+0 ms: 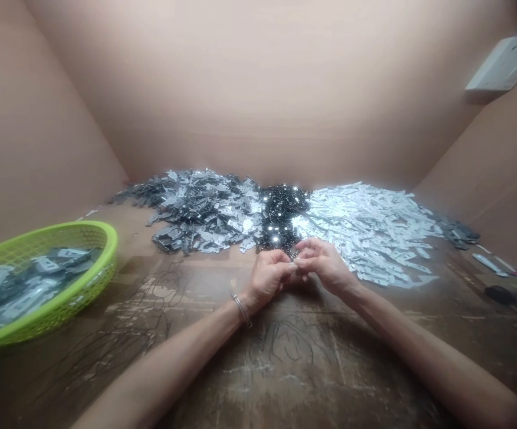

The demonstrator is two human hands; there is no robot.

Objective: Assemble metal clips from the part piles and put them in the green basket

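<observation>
My left hand (269,275), with a bracelet (241,311) at its wrist, meets my right hand (323,265) fingertip to fingertip above the table. Both are closed in a pinch, and whatever sits between the fingers is too small to make out. Just beyond them lies a dark heap of small shiny metal pieces (282,208). To its right spreads a pile of flat, pale silvery metal pieces (374,229). On the left is a pile of darker grey flat metal pieces (200,208).
A lime-green plastic basket (111,244) holding metal pieces stands at the left. Cardboard-coloured walls (262,89) enclose the worn table (280,381). A white power strip (506,62) hangs at upper right. Near the right edge lie a black object (504,294) and a pale strip (489,265).
</observation>
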